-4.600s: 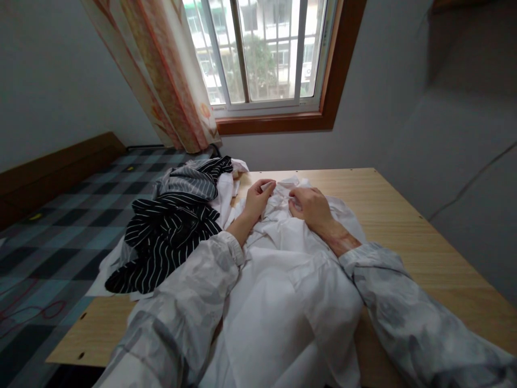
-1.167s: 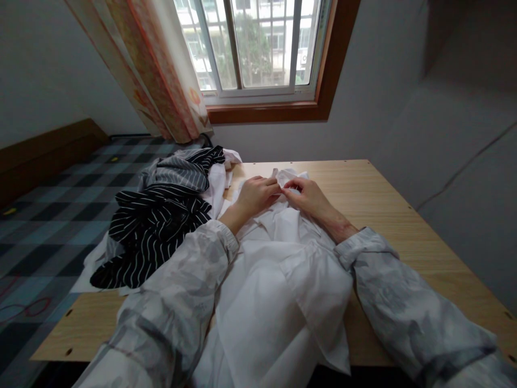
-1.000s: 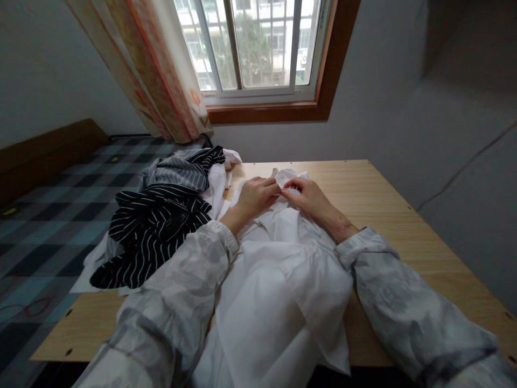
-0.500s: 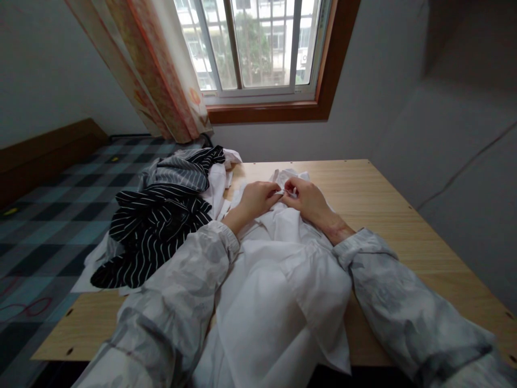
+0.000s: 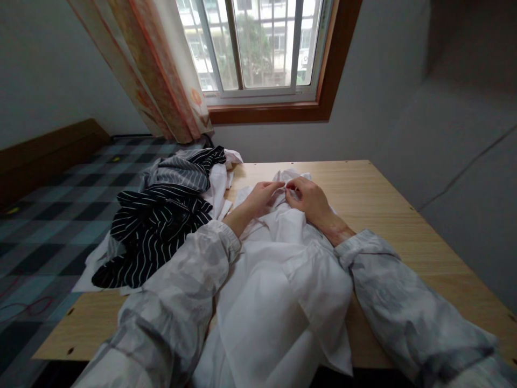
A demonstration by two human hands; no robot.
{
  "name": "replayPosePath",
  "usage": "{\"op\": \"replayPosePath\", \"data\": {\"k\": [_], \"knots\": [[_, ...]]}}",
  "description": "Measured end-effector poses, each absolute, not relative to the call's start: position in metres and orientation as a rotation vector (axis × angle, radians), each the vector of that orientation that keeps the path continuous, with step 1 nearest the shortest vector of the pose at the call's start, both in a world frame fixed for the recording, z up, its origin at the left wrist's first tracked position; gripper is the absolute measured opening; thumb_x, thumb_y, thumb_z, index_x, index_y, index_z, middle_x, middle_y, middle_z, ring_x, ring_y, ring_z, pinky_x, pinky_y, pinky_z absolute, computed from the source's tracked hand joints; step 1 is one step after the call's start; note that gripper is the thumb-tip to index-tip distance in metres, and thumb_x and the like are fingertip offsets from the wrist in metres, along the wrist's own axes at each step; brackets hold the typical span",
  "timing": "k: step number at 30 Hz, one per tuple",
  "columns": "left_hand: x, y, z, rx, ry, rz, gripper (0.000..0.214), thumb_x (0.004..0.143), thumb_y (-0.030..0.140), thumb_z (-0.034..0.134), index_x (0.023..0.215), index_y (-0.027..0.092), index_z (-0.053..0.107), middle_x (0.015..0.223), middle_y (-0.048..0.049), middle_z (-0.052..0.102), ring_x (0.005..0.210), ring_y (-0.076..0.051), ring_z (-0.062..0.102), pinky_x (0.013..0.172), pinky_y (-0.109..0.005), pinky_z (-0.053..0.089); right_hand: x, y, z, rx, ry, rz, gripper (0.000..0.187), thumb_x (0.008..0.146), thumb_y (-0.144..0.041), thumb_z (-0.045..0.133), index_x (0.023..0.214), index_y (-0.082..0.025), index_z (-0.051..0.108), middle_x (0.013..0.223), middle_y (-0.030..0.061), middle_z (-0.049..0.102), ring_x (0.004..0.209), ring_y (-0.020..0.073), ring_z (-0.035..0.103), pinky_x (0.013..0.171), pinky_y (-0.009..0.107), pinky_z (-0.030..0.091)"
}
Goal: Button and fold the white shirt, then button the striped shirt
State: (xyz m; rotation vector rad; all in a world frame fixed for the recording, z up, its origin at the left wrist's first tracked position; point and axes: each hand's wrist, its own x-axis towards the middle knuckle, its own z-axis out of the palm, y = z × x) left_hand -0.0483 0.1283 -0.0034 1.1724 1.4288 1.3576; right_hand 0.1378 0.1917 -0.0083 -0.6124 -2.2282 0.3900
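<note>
A white shirt point(image 5: 283, 285) lies spread on the wooden table point(image 5: 388, 215), its lower part hanging over the near edge. My left hand point(image 5: 260, 198) and my right hand point(image 5: 309, 196) meet at the shirt's far end, near the collar. Both hands have their fingers curled and pinch the white fabric between thumb and fingertips, almost touching each other. What exactly sits between the fingertips is too small to make out. Pale grey patterned sleeves cover both of my forearms.
A heap of black-and-white striped clothes point(image 5: 161, 221) lies on the table's left side, over some white cloth. A bed with a grey checked cover point(image 5: 48, 226) stands to the left. Behind the table are a window point(image 5: 258, 48) and a patterned curtain point(image 5: 161, 70).
My hands have stayed together at the collar end, shifting slightly over the last second. The fingers keep working the same bit of white fabric. The view has barely moved.
</note>
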Motion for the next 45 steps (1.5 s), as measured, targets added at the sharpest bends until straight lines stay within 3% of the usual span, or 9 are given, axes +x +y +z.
{"op": "replayPosePath", "data": {"k": [2, 7, 10, 12, 18, 25, 32, 37, 45], "knots": [[-0.047, 0.126, -0.004, 1.173, 1.405, 1.351, 0.055, 0.076, 0.07, 0.09, 0.072, 0.018, 0.073, 0.056, 0.0031, 0.046, 0.051, -0.009, 0.031, 0.05, -0.027, 0.019, 0.138, 0.192, -0.009, -0.608, -2.202, 0.424, 0.014, 0.103, -0.025, 0.061, 0.099, -0.022, 0.074, 0.104, 0.0115, 0.079, 0.093, 0.0277, 0.07, 0.088, 0.039, 0.053], [-0.044, 0.121, -0.003, 1.154, 1.402, 1.372, 0.05, 0.072, 0.062, 0.095, 0.076, 0.015, 0.078, 0.057, 0.004, 0.05, 0.052, -0.008, 0.033, 0.052, -0.027, 0.019, 0.133, 0.193, -0.012, -0.66, -2.095, 0.588, 0.012, 0.1, -0.021, 0.063, 0.097, -0.022, 0.074, 0.101, 0.0103, 0.081, 0.094, 0.0263, 0.074, 0.088, 0.038, 0.056], [-0.042, 0.12, -0.002, 1.146, 1.396, 1.468, 0.044, 0.072, 0.056, 0.093, 0.075, 0.014, 0.081, 0.059, 0.0017, 0.058, 0.054, -0.009, 0.039, 0.054, -0.027, 0.026, 0.128, 0.193, -0.01, -0.747, -2.035, 0.645, 0.004, 0.098, -0.025, 0.071, 0.097, -0.023, 0.074, 0.101, 0.0101, 0.083, 0.093, 0.0265, 0.076, 0.089, 0.039, 0.058], [-0.039, 0.12, -0.002, 1.154, 1.393, 1.551, 0.042, 0.071, 0.053, 0.094, 0.079, 0.013, 0.085, 0.065, -0.0013, 0.067, 0.059, -0.01, 0.047, 0.057, -0.027, 0.033, 0.125, 0.195, -0.01, -0.829, -2.01, 0.636, 0.009, 0.096, -0.031, 0.076, 0.095, -0.023, 0.074, 0.1, 0.0104, 0.083, 0.091, 0.0273, 0.076, 0.088, 0.04, 0.058], [-0.04, 0.121, -0.01, 1.117, 1.343, 1.654, 0.05, 0.066, 0.055, 0.1, 0.092, 0.013, 0.09, 0.089, -0.0095, 0.084, 0.077, -0.017, 0.065, 0.069, -0.029, 0.047, 0.124, 0.2, -0.014, -0.914, -2.023, 0.651, 0.009, 0.094, -0.032, 0.079, 0.09, -0.024, 0.076, 0.096, 0.0086, 0.084, 0.086, 0.0265, 0.076, 0.083, 0.038, 0.056], [-0.043, 0.124, -0.015, 1.154, 1.284, 1.596, 0.055, 0.068, 0.059, 0.1, 0.096, 0.013, 0.088, 0.092, -0.0081, 0.083, 0.08, -0.016, 0.067, 0.074, -0.027, 0.051, 0.13, 0.197, -0.011, -0.819, -2.162, 0.496, 0.008, 0.1, -0.028, 0.07, 0.095, -0.023, 0.074, 0.099, 0.0094, 0.083, 0.085, 0.0257, 0.072, 0.079, 0.036, 0.05], [-0.042, 0.12, -0.015, 1.173, 1.343, 1.533, 0.053, 0.075, 0.06, 0.097, 0.098, 0.013, 0.086, 0.081, -0.0068, 0.079, 0.075, -0.017, 0.064, 0.064, -0.027, 0.043, 0.135, 0.2, -0.009, -0.741, -2.258, 0.517, 0.012, 0.105, -0.028, 0.064, 0.096, -0.023, 0.069, 0.097, 0.01, 0.079, 0.085, 0.0254, 0.068, 0.081, 0.036, 0.048], [-0.044, 0.124, -0.019, 1.208, 1.304, 1.562, 0.058, 0.069, 0.063, 0.099, 0.095, 0.014, 0.085, 0.085, -0.0056, 0.08, 0.078, -0.016, 0.064, 0.069, -0.026, 0.046, 0.135, 0.203, -0.01, -0.706, -2.263, 0.559, 0.016, 0.106, -0.03, 0.061, 0.094, -0.024, 0.069, 0.095, 0.0089, 0.078, 0.085, 0.0251, 0.067, 0.079, 0.035, 0.047], [-0.048, 0.128, -0.024, 1.272, 1.278, 1.563, 0.057, 0.073, 0.063, 0.097, 0.098, 0.014, 0.085, 0.093, -0.0063, 0.081, 0.083, -0.016, 0.065, 0.075, -0.026, 0.049, 0.136, 0.196, -0.008, -0.722, -2.289, 0.448, 0.014, 0.106, -0.028, 0.06, 0.1, -0.023, 0.072, 0.099, 0.0098, 0.079, 0.088, 0.0258, 0.066, 0.082, 0.036, 0.047]]}}
